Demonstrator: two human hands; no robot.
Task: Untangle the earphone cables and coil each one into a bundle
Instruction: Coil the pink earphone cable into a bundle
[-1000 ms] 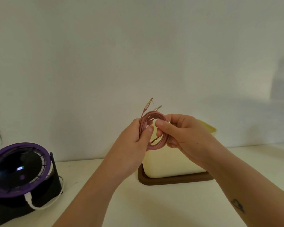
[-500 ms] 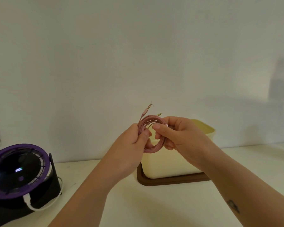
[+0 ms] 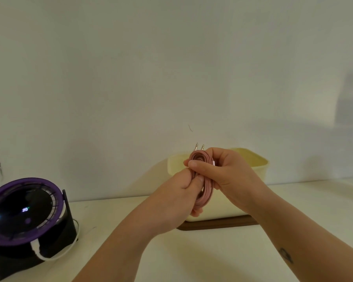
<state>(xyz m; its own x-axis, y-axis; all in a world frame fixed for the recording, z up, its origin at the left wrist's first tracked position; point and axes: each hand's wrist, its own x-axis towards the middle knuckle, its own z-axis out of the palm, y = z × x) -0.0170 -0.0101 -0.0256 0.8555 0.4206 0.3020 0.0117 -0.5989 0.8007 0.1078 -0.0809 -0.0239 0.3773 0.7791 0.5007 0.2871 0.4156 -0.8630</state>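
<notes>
Gripping the coiled pink cable [image 3: 207, 190] in your left hand [image 3: 177, 194] and right hand [image 3: 230, 176], plugs [image 3: 199, 147] at twelve o'clock, you seem near finishing this bundle; next, secure it.

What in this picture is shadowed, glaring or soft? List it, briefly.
Head view: even, soft light, with a tall grey shadow on the wall at right. Head view: small bright glints on the dark dome at left. Head view: the pink cable and the left hand and right hand holding it look sharp, no motion blur.

Dim soft light, faint wall shadows
</notes>
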